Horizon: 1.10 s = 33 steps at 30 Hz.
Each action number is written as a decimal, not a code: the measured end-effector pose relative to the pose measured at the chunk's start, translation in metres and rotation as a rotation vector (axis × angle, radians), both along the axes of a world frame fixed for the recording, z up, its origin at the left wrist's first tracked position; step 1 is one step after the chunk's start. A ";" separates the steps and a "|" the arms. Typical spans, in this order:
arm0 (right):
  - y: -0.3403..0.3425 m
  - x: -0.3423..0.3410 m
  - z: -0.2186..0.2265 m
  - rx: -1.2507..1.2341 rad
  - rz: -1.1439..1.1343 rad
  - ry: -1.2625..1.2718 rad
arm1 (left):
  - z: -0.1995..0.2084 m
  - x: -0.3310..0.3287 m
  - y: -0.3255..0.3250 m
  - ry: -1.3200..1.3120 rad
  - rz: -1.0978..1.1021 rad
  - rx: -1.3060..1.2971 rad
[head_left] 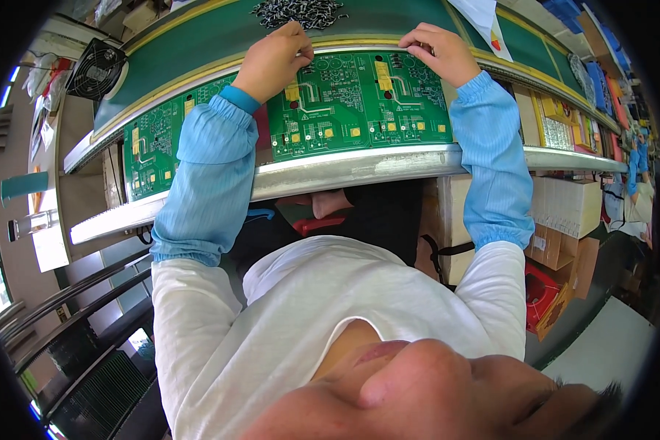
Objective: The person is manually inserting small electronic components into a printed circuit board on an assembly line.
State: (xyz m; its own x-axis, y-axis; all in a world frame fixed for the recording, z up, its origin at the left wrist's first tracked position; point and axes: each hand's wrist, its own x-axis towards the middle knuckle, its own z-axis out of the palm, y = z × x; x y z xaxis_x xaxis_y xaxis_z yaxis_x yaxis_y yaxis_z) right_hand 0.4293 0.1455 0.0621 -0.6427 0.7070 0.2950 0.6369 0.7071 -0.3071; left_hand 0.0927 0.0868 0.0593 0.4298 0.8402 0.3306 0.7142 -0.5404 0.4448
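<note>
A green circuit board [411, 110] lies on the rails in front of me, with yellow parts, white markings and pale square pads. My left hand [275, 62] is over its upper left part, thumb and fingers pinched together; anything between the fingertips is hidden. At the upper right edge of the board, my right hand [445, 55] has its thumb and forefinger closed, and what they hold is too small to make out. Beyond the left hand, a heap of small black and silver components [298, 13] rests on the green belt. Another green board [150, 139] lies to the left, partly behind my left sleeve.
A metal rail [352, 167] runs along the near side of the boards. A black fan [95, 67] stands at the far left of the green belt [198, 55]. White paper [484, 22] hangs over the belt's far right. Cardboard boxes [557, 246] sit below, at right.
</note>
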 end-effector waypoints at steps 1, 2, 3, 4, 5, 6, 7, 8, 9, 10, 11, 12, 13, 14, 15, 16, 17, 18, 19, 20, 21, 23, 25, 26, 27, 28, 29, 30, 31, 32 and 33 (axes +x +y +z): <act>0.001 0.000 -0.001 0.000 -0.003 0.001 | 0.000 0.000 0.000 0.001 -0.003 0.000; 0.001 0.000 -0.001 0.016 0.020 0.012 | 0.000 0.001 -0.001 0.016 0.004 0.007; 0.002 0.001 -0.002 0.032 0.044 0.023 | 0.000 0.001 -0.001 0.030 0.012 0.014; 0.002 0.001 -0.002 0.031 0.042 0.024 | 0.000 0.002 -0.002 0.031 0.010 0.013; 0.002 0.001 -0.002 0.029 0.040 0.014 | 0.001 0.003 -0.002 0.057 0.023 0.034; 0.002 0.001 -0.002 0.028 0.037 0.003 | 0.002 0.004 -0.002 0.083 0.036 0.056; 0.002 0.001 -0.002 0.028 0.036 0.003 | 0.002 0.005 -0.003 0.083 0.035 0.056; 0.002 0.002 -0.001 0.020 0.041 0.005 | 0.003 0.006 -0.004 0.097 0.039 0.069; 0.002 0.002 -0.001 0.013 0.045 0.007 | 0.004 0.006 -0.004 0.112 0.043 0.083; 0.002 0.002 -0.001 0.013 0.045 0.007 | 0.004 0.006 -0.004 0.112 0.044 0.083; 0.002 0.001 -0.002 0.004 0.042 0.003 | 0.004 0.005 -0.004 0.124 0.037 0.106; 0.002 0.001 -0.002 -0.004 0.039 0.000 | 0.004 0.004 -0.004 0.136 0.031 0.128; 0.003 0.001 -0.003 -0.004 0.038 -0.001 | 0.004 0.004 -0.004 0.135 0.030 0.128; 0.003 0.002 -0.004 -0.013 0.043 0.015 | 0.003 0.004 -0.003 0.130 0.036 0.130; 0.003 0.002 -0.005 -0.023 0.047 0.031 | 0.003 0.004 -0.003 0.126 0.042 0.132; 0.003 0.002 -0.005 -0.022 0.048 0.030 | 0.004 0.004 -0.003 0.125 0.043 0.132; 0.003 0.002 -0.004 -0.016 0.050 0.019 | 0.004 0.003 -0.003 0.110 0.039 0.122; 0.003 0.002 -0.004 -0.010 0.051 0.009 | 0.005 0.003 -0.004 0.096 0.035 0.112; 0.002 0.002 -0.003 -0.009 0.050 0.011 | 0.005 0.003 -0.003 0.098 0.033 0.113; 0.002 0.003 -0.002 -0.016 0.041 0.016 | 0.005 0.003 -0.003 0.080 0.028 0.102; 0.001 0.003 -0.002 -0.023 0.031 0.021 | 0.006 0.003 -0.003 0.062 0.023 0.092; 0.003 0.004 -0.003 -0.003 0.036 0.019 | 0.006 0.003 -0.004 0.085 0.032 0.078; 0.003 0.003 -0.003 0.014 0.045 0.020 | 0.006 0.003 -0.003 0.111 0.045 0.061; 0.002 0.002 -0.001 0.000 0.038 0.021 | 0.005 0.003 -0.002 0.113 0.044 0.070; 0.002 0.001 0.001 -0.015 0.031 0.022 | 0.004 0.002 -0.002 0.115 0.044 0.078; 0.003 0.003 -0.001 -0.016 0.025 0.023 | 0.005 0.004 -0.002 0.115 0.038 0.076; 0.006 0.005 -0.002 -0.010 0.041 0.017 | 0.006 0.005 -0.002 0.142 0.042 0.089; 0.008 0.007 -0.003 -0.004 0.057 0.011 | 0.007 0.007 -0.003 0.168 0.046 0.102; 0.007 0.007 -0.003 -0.006 0.054 0.012 | 0.006 0.007 -0.003 0.169 0.043 0.100; 0.007 0.007 -0.002 -0.002 0.056 0.013 | 0.006 0.007 -0.003 0.184 0.040 0.113; 0.007 0.006 -0.002 0.003 0.058 0.014 | 0.006 0.008 -0.003 0.198 0.037 0.126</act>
